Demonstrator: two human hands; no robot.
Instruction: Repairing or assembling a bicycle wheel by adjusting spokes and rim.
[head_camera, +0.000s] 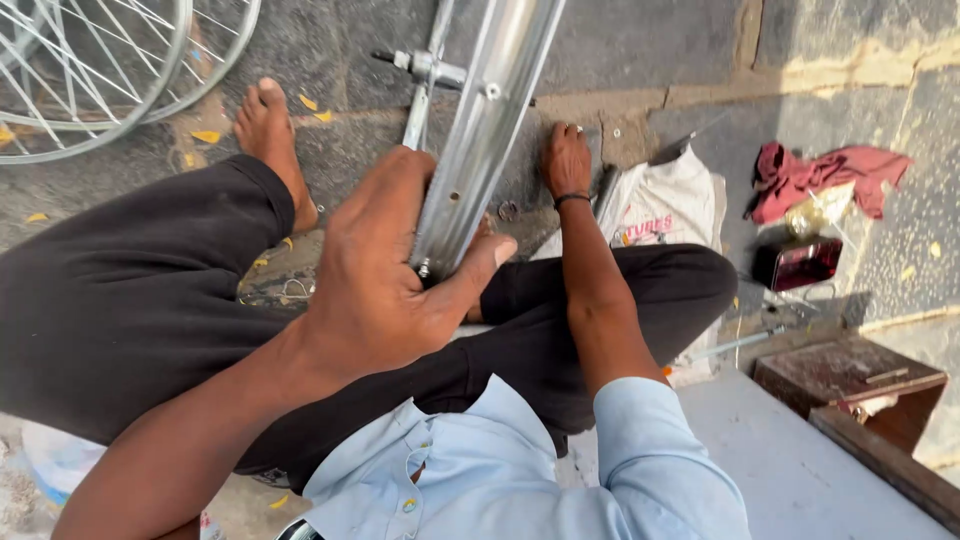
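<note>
I sit cross-legged on a stone floor in black trousers and a light blue shirt. My left hand (385, 275) is wrapped around a silver bicycle wheel rim (485, 130) that stands on edge in front of me, thumb on its right side. A hub axle (425, 68) with a nut shows just left of the rim. My right hand (566, 158) reaches past the rim and rests, fingers curled, on the floor beside a white printed bag (665, 205). A dark thread band circles that wrist. Whether it holds anything small I cannot tell.
A spoked bicycle wheel (95, 70) lies at the top left. A red cloth (820, 175), a gold object and a dark red box (797, 262) sit at right. A wooden box (850, 375) is at lower right. My bare foot (270, 140) lies on the floor.
</note>
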